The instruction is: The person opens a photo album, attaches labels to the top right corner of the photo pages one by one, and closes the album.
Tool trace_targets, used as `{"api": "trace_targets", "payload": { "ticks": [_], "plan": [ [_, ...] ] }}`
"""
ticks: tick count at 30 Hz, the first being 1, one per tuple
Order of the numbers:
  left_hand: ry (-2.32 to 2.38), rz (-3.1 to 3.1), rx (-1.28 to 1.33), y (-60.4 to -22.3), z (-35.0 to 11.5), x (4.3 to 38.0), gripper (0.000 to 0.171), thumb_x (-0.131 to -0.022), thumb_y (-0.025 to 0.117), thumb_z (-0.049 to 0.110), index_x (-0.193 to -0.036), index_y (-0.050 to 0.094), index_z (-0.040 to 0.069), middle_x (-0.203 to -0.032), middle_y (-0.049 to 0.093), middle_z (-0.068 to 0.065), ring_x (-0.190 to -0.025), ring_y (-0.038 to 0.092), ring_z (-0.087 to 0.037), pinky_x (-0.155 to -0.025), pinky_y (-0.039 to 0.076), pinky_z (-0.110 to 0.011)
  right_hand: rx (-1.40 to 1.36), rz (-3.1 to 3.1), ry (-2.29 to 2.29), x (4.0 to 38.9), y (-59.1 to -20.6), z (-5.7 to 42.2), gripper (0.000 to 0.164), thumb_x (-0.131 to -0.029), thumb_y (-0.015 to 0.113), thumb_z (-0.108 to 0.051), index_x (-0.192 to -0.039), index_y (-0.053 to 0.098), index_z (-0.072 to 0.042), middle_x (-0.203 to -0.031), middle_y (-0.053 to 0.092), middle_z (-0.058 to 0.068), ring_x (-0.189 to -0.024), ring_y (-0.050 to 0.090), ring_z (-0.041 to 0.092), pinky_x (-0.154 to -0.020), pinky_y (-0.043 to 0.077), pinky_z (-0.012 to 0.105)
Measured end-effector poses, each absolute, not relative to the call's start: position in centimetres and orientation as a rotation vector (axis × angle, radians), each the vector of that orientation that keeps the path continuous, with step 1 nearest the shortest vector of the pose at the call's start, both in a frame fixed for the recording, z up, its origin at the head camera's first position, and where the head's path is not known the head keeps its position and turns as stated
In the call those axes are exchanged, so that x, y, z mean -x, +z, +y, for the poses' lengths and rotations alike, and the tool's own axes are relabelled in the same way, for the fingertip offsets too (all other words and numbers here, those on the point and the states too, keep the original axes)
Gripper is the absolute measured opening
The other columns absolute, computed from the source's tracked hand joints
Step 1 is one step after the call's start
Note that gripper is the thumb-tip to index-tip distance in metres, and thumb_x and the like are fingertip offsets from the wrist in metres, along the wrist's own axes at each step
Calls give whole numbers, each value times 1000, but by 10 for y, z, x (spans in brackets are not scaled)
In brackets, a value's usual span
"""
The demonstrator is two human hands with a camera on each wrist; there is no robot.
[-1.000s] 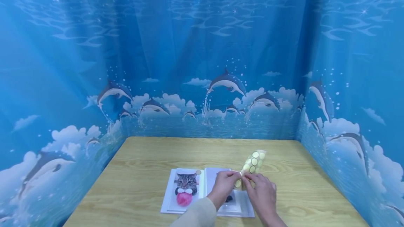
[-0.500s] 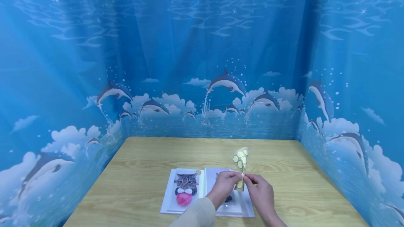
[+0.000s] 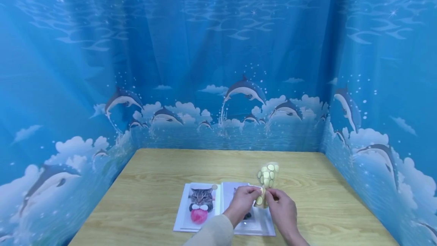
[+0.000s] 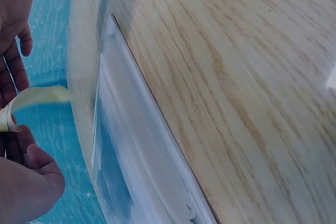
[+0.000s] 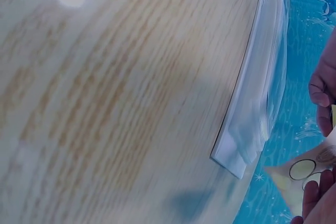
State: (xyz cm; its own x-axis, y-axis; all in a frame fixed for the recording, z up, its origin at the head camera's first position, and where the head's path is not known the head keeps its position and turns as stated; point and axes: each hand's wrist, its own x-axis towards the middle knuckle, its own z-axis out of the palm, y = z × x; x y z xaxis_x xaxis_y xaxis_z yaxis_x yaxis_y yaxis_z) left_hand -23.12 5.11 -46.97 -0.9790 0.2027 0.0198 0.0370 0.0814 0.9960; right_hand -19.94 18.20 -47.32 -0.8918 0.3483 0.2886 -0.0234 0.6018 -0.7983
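Both hands meet over the right side of an open photo album [image 3: 264,229] in the head view. Between them they hold a thin, bent sheet of round pale-yellow stickers [image 3: 268,174], its upper part standing up beyond the fingers. My left hand [image 3: 240,201] pinches it from the left with thumb and forefinger. From the other side, my right hand [image 3: 284,208] pinches the sheet with its thumb and fingers. Whether a single sticker has come loose is too small to tell. The sticker sheet [image 5: 303,170] shows its outlined circles in the right wrist view, while the left wrist view shows it curling [image 4: 41,96].
The album's left page bears a cat picture [image 3: 201,197] with a pink fluffy ball [image 3: 199,216] and a small round tan spot [image 3: 214,186] near its top corner. All lies on a wood-grain table [image 3: 164,166]. Blue dolphin curtains [image 3: 191,67] enclose the table.
The sheet's free upper part swung left and twisted, then came partly back to the right. My right hand shifted slightly left; the left hand and the album stayed almost still.
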Motion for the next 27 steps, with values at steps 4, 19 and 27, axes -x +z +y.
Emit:
{"api": "trace_targets", "payload": {
  "ticks": [4, 19, 27],
  "plan": [
    [2026, 2248, -234, -471, 52, 232, 12, -91, 68, 16, -94, 76, 7, -86, 68, 4, -80, 56, -9, -71, 48, -26, 271, -2427, 1204, 198, -473, 184, 19, -94, 65, -23, -102, 74, -7, -92, 73, 5, -80, 64, 17, -65, 50, 30],
    [2014, 2368, -128, -477, 52, 234, 13, -86, 69, 13, -92, 76, 4, -84, 70, 2, -77, 57, -9, -70, 52, -29, 350, -2414, 1254, 197, -468, 217, 27, -96, 60, -22, -107, 70, 0, -95, 71, 11, -79, 61, 20, -67, 50, 30],
    [1819, 2427, -116, -480, 64, 222, 8, -88, 70, 16, -90, 75, 10, -74, 65, 6, -66, 55, -9, -58, 48, -23, 388, -2356, 1232, 199, -459, 232, 30, -99, 59, -26, -110, 70, -1, -98, 70, 13, -81, 61, 21, -68, 49, 29]
  ]
}}
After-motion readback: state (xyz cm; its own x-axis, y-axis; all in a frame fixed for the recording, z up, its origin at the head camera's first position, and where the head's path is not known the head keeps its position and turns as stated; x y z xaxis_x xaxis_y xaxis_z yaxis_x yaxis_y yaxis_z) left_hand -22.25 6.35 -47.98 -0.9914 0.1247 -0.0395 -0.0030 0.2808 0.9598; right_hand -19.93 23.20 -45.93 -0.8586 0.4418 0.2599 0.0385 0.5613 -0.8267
